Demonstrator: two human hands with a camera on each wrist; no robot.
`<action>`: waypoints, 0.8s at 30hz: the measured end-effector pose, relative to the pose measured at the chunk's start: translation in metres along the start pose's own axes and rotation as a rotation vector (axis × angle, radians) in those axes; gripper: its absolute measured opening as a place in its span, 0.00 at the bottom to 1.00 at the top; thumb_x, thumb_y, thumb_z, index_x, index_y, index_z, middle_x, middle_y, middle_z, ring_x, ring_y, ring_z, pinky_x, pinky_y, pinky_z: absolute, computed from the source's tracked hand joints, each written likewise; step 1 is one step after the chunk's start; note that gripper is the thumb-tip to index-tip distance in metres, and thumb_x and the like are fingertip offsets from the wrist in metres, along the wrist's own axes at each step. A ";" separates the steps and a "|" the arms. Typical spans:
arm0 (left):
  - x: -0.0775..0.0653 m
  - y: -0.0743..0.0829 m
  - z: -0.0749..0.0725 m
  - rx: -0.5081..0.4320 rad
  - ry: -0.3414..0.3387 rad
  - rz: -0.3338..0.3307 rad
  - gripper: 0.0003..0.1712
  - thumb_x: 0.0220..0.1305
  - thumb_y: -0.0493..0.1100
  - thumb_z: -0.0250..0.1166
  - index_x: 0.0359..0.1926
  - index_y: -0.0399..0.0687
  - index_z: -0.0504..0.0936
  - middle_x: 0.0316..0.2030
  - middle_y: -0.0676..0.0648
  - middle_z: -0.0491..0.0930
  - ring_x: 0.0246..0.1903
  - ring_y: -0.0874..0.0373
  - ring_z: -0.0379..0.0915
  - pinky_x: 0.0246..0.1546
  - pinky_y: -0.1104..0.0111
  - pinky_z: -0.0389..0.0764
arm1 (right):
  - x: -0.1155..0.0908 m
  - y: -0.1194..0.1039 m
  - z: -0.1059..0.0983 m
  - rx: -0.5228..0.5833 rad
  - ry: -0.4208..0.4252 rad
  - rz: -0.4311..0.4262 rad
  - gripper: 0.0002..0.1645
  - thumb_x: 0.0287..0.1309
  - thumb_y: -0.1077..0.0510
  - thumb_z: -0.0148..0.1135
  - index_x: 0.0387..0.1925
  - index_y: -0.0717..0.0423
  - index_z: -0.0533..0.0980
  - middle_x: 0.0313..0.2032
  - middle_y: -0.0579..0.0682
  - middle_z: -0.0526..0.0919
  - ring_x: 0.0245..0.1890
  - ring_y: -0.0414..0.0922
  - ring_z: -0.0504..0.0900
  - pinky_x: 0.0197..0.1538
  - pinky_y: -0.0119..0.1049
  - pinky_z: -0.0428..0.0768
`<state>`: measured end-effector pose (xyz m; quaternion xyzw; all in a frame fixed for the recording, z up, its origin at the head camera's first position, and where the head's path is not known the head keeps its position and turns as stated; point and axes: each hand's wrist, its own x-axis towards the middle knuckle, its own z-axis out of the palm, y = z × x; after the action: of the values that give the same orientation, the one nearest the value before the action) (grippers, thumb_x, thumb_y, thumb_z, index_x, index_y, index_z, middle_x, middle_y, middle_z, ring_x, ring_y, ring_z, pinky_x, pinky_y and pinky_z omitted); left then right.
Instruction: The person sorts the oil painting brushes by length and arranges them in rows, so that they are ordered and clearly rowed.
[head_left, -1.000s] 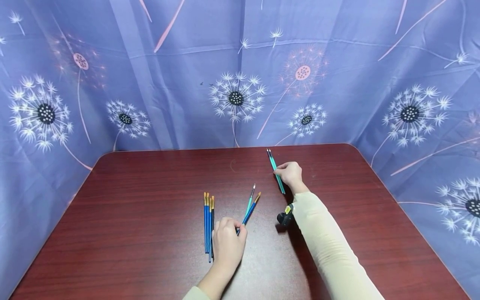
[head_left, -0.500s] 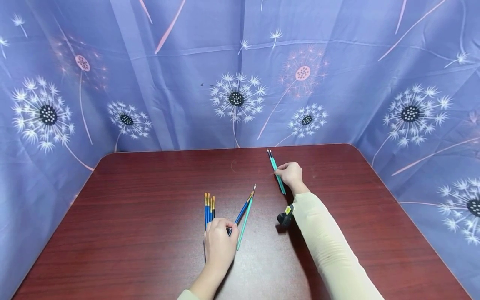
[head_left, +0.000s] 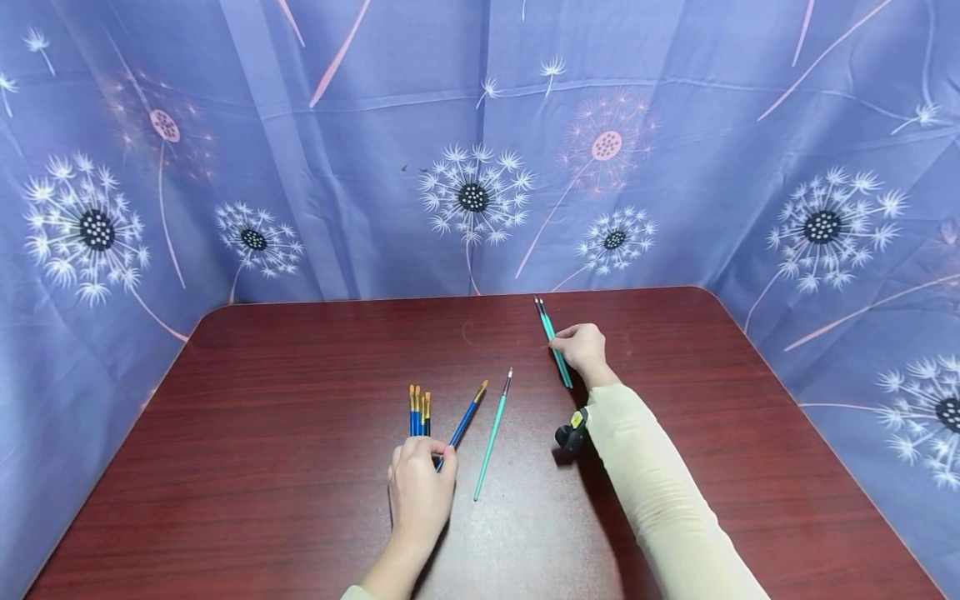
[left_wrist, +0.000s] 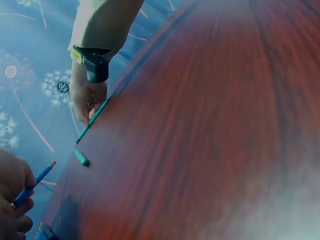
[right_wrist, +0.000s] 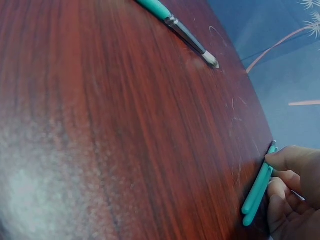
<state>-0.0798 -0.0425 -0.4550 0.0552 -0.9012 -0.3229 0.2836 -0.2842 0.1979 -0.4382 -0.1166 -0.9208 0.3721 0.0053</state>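
Note:
My left hand [head_left: 422, 485] pinches a blue paintbrush [head_left: 467, 421] between thumb and fingers, its tan bristles pointing away and to the right. Beneath and beyond that hand lies a row of several blue and dark paintbrushes [head_left: 415, 423], their handles partly hidden by it. A single teal paintbrush [head_left: 491, 446] with a white tip lies on the table to the right of the left hand. Farther back, my right hand [head_left: 582, 348] holds two teal paintbrushes [right_wrist: 257, 192] side by side, thumb and fingertips on their handles.
The dark red wooden table [head_left: 300, 358] has rounded far corners. A blue curtain [head_left: 375, 167] printed with dandelions hangs along its back and sides. A black wrist camera [head_left: 572, 433] with a yellow patch sits on the right sleeve [head_left: 652, 483].
The left hand has moved left with the blue paintbrush, away from the single teal brush and over the row of blue ones. My right hand has stayed in place.

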 end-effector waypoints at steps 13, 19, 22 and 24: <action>0.007 -0.015 -0.011 0.003 0.030 -0.071 0.03 0.48 0.38 0.67 0.22 0.44 0.82 0.32 0.43 0.82 0.32 0.47 0.72 0.35 0.56 0.70 | -0.001 -0.001 0.000 -0.002 0.001 0.001 0.16 0.50 0.53 0.65 0.38 0.59 0.84 0.43 0.57 0.85 0.49 0.53 0.77 0.45 0.41 0.78; 0.010 -0.022 -0.017 0.006 0.044 -0.112 0.03 0.49 0.37 0.66 0.22 0.43 0.82 0.33 0.42 0.82 0.34 0.45 0.74 0.36 0.54 0.70 | 0.000 0.000 0.000 -0.006 0.004 -0.003 0.17 0.50 0.52 0.65 0.38 0.59 0.84 0.43 0.58 0.85 0.49 0.53 0.76 0.46 0.41 0.77; 0.011 -0.025 -0.019 0.017 0.036 -0.141 0.03 0.50 0.38 0.66 0.23 0.44 0.82 0.34 0.42 0.82 0.35 0.44 0.74 0.37 0.53 0.70 | 0.000 0.000 0.000 -0.004 0.006 -0.001 0.17 0.50 0.52 0.65 0.38 0.59 0.84 0.43 0.58 0.85 0.50 0.54 0.76 0.47 0.41 0.77; 0.012 -0.028 -0.021 0.024 0.030 -0.159 0.03 0.50 0.38 0.65 0.23 0.44 0.83 0.34 0.41 0.82 0.36 0.44 0.73 0.37 0.53 0.69 | 0.000 0.000 0.001 -0.002 0.008 0.001 0.17 0.50 0.52 0.65 0.38 0.59 0.84 0.43 0.58 0.85 0.50 0.53 0.76 0.47 0.41 0.77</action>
<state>-0.0807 -0.0790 -0.4534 0.1346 -0.8935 -0.3327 0.2699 -0.2848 0.1973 -0.4383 -0.1185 -0.9211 0.3707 0.0089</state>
